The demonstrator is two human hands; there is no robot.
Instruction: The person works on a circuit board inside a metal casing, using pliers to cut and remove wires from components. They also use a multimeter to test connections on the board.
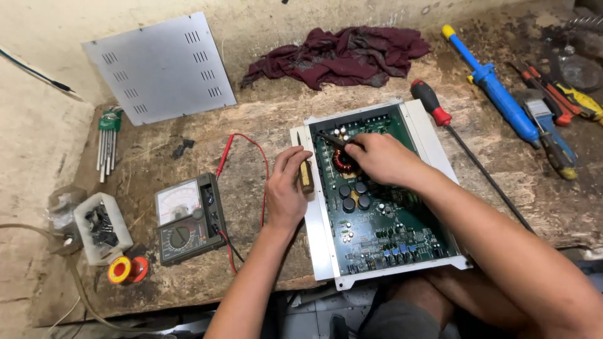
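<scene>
Right hand (380, 158) rests over the far part of the green circuit board (383, 216), fingers pinched together on a thin dark probe (330, 139) whose tip points far-left toward the board's far-left corner; its long axis runs near-right to far-left. Left hand (286, 188) lies at the left rim of the white metal chassis (317, 226), fingers curled closed on a small wooden-handled tool (306, 176) standing roughly near-to-far along that rim. The chassis sits at centre of the worn wooden surface (251, 125), long axis near-to-far, slightly tilted right.

Left of the hands: an analogue multimeter (188, 220) with a pale dial face and a red lead (251, 157). Further left, a small white open box (100, 227) of dark parts, and near it a red-and-yellow solder spool (125, 270). Far left, a grey vented cover plate (162, 68) leans against the wall. A red-handled screwdriver (433, 105) lies right of the chassis.
</scene>
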